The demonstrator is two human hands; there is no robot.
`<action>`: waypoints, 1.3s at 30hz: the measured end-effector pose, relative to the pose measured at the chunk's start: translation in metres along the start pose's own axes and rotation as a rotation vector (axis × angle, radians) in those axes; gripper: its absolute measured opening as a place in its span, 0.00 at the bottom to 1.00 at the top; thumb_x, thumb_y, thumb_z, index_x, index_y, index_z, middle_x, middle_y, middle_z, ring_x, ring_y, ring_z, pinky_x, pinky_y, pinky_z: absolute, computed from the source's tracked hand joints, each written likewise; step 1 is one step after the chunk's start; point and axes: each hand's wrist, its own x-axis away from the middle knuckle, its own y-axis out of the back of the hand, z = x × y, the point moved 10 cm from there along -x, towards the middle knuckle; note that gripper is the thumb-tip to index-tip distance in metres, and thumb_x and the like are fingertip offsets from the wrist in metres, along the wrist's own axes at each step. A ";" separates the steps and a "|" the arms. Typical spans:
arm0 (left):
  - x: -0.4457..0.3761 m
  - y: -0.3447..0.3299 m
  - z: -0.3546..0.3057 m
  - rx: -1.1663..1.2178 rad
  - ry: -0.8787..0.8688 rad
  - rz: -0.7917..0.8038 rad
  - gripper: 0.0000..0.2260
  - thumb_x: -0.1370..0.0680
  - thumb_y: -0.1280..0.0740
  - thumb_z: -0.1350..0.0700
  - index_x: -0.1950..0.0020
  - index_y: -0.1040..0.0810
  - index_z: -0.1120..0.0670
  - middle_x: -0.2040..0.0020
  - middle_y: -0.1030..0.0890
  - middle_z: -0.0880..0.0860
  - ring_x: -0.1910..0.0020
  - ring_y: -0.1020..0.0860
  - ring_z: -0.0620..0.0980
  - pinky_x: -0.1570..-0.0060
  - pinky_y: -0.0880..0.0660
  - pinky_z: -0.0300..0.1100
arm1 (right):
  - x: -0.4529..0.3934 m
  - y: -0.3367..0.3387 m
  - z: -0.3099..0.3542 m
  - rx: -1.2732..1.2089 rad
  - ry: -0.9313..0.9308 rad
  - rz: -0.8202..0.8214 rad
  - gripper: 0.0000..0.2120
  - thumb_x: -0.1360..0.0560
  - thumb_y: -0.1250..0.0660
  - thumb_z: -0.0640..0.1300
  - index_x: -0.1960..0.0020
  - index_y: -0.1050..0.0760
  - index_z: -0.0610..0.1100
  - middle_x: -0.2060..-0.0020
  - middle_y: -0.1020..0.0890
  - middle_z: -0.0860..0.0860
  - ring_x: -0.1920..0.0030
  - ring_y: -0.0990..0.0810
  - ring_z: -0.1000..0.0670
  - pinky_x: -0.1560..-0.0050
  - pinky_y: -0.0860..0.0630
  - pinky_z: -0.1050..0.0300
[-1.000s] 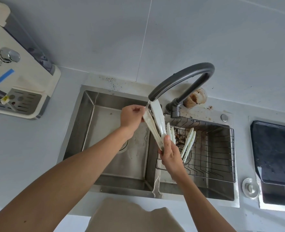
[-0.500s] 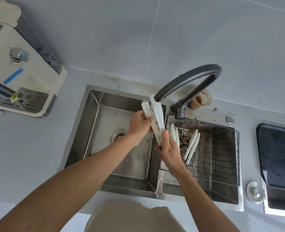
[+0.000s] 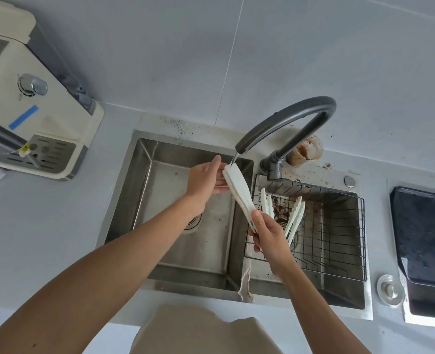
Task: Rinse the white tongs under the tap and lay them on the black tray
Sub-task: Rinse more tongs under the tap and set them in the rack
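Tongs [image 3: 238,191]: white, arms pressed together, held at centre frame over the divider between the two sink [image 3: 144,180] bowls, well clear of the tray.
Long axis: slanted, running from the tip at upper left, just under the spout, down to the lower right, where the other end disappears into the right hand.
Tap [image 3: 288,118]: dark, arched; a thin stream of water from its mouth strikes the tip of the tongs.
Right hand [image 3: 270,235]: grip clenched around the lower end of the tongs; it appears to carry the whole weight.
Left hand [image 3: 203,178]: fingers cupped at the wet tip, touching the tongs from the left; whether they pinch the tip or merely rub it cannot be told.
Tray [image 3: 425,233]: black, at the right edge of the frame on the bench [image 3: 45,226], with the wire rack [image 3: 334,231] lying between it and the tongs.
Rack contents: more white tongs [image 3: 294,218] standing inside, just right of the right hand.
Step in hand: rinsing, by the look of it; laying down not yet begun.
What the next move turns on: the tray lies to the right, on the side of the hand that grips the tongs, so the right hand is nearer and would likely carry them across over the rack once the left lets go, lowering the slanted axis flat.
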 end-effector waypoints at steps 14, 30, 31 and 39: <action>0.005 -0.003 -0.006 0.170 0.051 0.097 0.13 0.13 0.40 0.55 0.36 0.22 0.60 0.38 0.17 0.62 0.40 0.16 0.62 0.43 0.17 0.52 | 0.010 0.029 0.061 0.588 0.405 -0.367 0.21 0.25 0.23 0.53 0.38 0.24 0.45 0.48 0.23 0.52 0.63 0.24 0.50 0.62 0.20 0.48; 0.023 0.002 0.014 0.254 0.102 0.072 0.13 0.15 0.35 0.53 0.38 0.21 0.62 0.48 0.15 0.62 0.47 0.14 0.60 0.42 0.17 0.55 | 0.046 0.009 0.087 1.047 0.866 -0.547 0.15 0.26 0.21 0.38 0.43 0.19 0.35 0.50 0.18 0.41 0.55 0.18 0.40 0.64 0.18 0.48; 0.024 0.002 0.014 0.254 0.094 0.079 0.14 0.15 0.35 0.53 0.38 0.20 0.62 0.48 0.14 0.62 0.47 0.14 0.59 0.42 0.17 0.54 | 0.044 0.010 0.086 1.002 0.840 -0.537 0.15 0.26 0.21 0.38 0.43 0.19 0.36 0.50 0.19 0.42 0.54 0.19 0.41 0.63 0.18 0.48; 0.035 -0.004 0.013 0.179 0.037 0.152 0.18 0.22 0.25 0.59 0.35 0.22 0.62 0.45 0.14 0.62 0.47 0.14 0.62 0.43 0.17 0.52 | 0.036 0.024 0.064 0.497 0.428 -0.454 0.17 0.26 0.22 0.52 0.44 0.25 0.47 0.56 0.24 0.54 0.63 0.23 0.49 0.63 0.23 0.55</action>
